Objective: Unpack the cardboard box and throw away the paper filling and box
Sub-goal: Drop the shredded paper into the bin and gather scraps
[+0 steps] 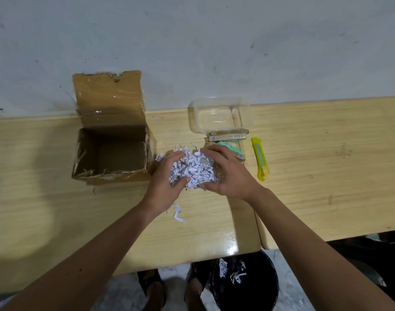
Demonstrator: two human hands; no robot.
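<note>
Now shredded paper cupped between both hands' curled fingers.

Open brown cardboard box upright, white shredded paper filling heaped just beside.

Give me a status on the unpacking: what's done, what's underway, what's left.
Done: the cardboard box stands open and looks empty, and some shreds already lie in the black bin. Underway: the left hand and right hand gather the shredded paper pile on the table. Left: bin that pile, the stray strip near the left wrist, then the box.
</note>
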